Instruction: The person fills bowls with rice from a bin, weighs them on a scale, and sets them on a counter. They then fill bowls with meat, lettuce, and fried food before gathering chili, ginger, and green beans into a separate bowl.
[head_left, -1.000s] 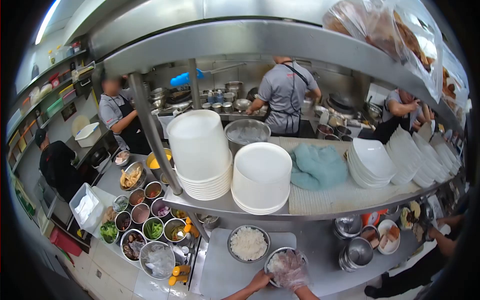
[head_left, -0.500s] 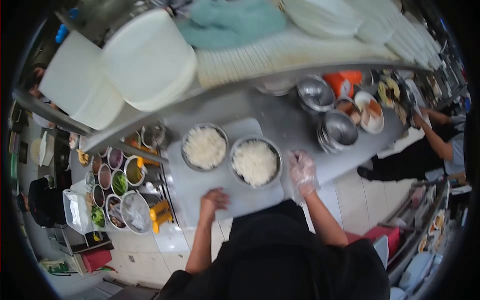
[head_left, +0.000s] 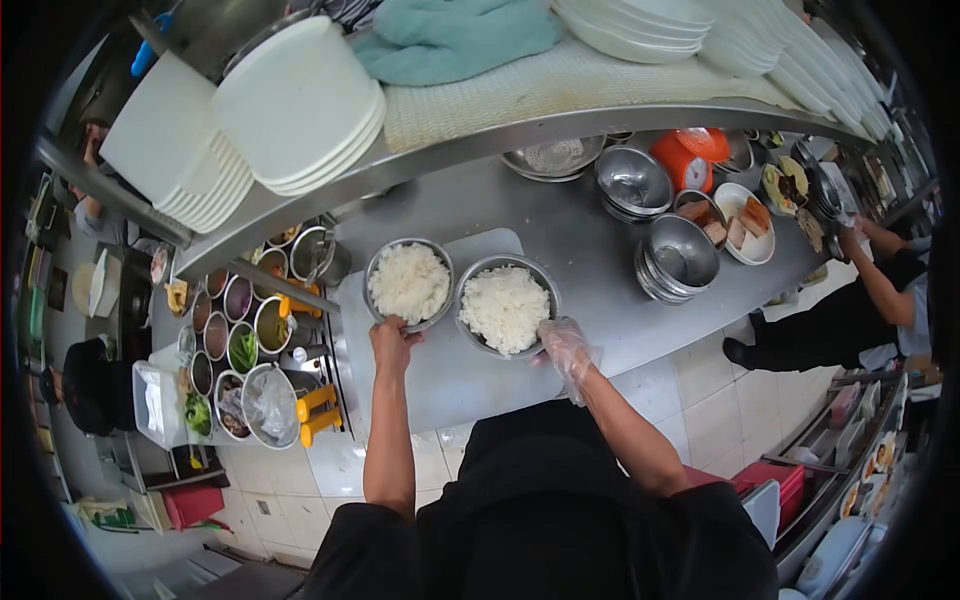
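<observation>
Two metal bowls of rice side by side on the steel surface (head_left: 600,250): left bowl (head_left: 408,284) gripped at its near rim by bare left hand (head_left: 392,338); right bowl (head_left: 506,305) touched by gloved right hand (head_left: 562,342), grip unclear. Stacked empty bowls (head_left: 678,257) nearby right; plate-laden shelf (head_left: 470,145) overhanging behind.

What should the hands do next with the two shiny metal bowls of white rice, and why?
Probably lift or slide the bowls a little. The bare left hand already touches the near rim of the left round metal bowl of white rice, and the right hand in a clear plastic glove sits at the rim of the right round metal bowl of white rice. Both bowls rest on the grey board.
</observation>
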